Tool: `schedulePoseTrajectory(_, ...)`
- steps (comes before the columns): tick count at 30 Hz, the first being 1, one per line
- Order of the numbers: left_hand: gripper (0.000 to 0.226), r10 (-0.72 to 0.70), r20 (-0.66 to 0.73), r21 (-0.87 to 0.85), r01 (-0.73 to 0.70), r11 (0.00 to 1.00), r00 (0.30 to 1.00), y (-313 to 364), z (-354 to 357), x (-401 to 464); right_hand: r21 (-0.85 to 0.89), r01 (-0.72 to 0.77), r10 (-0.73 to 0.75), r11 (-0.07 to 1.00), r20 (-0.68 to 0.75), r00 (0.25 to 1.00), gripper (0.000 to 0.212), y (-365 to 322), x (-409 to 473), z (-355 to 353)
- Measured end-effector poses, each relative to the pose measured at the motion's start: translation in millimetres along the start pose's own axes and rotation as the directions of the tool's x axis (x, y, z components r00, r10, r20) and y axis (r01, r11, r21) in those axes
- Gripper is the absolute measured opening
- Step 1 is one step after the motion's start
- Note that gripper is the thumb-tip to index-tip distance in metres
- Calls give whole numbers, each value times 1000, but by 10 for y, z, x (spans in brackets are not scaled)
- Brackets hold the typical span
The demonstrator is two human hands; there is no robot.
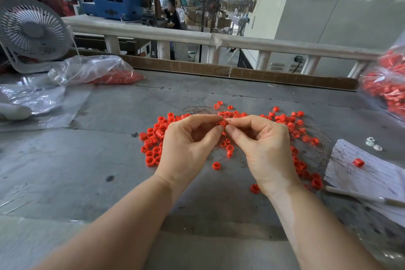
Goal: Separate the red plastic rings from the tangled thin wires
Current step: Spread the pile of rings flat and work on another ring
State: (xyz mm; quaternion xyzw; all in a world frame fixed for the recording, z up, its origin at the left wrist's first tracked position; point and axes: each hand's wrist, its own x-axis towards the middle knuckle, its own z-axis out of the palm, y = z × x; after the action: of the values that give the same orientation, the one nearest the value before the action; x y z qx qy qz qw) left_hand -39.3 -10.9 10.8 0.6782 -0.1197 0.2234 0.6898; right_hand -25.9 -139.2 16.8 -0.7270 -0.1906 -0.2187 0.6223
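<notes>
Above the grey table [109, 160], my left hand [186, 147] and my right hand [263, 149] meet at the fingertips and together pinch one red plastic ring [223, 122]. A thin wire runs from that ring. Beneath and behind the hands lies a tangle of thin wires [203, 107] threaded with several red rings. A heap of loose red rings [153, 138] lies left of my left hand. More rings on wires [300, 129] spread to the right.
A clear bag of red rings [114, 74] lies at the back left beside a white fan [32, 30]. Another bag of rings [385, 87] sits at the right edge. A written paper sheet [372, 173] with one ring and a pen [361, 197] lie at the right.
</notes>
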Motion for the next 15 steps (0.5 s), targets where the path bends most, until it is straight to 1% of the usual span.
schedulePoseTrajectory(3,24,26,-12,55,-26,998,1000,4,1,0,-3,1,-1,1000,8,1000,25,1,-3,-3)
schedulePoseTrajectory(6,28,20,-38,72,-17,997,999,15,8,2,5,2,-2,1000,16,1000,27,-2,-1,5)
schedulePoseTrajectory(9,28,-12,-35,43,13,999,999,23,8,10,20,0,-1,1000,23,1000,28,-10,-1,15)
schedulePoseTrajectory(12,25,-47,-13,-12,47,999,999,30,9,12,24,-3,2,1000,22,1000,26,-12,4,13)
schedulePoseTrajectory(15,21,-60,-20,-31,59,998,998,25,8,17,42,-11,10,999,31,999,25,-17,-4,16)
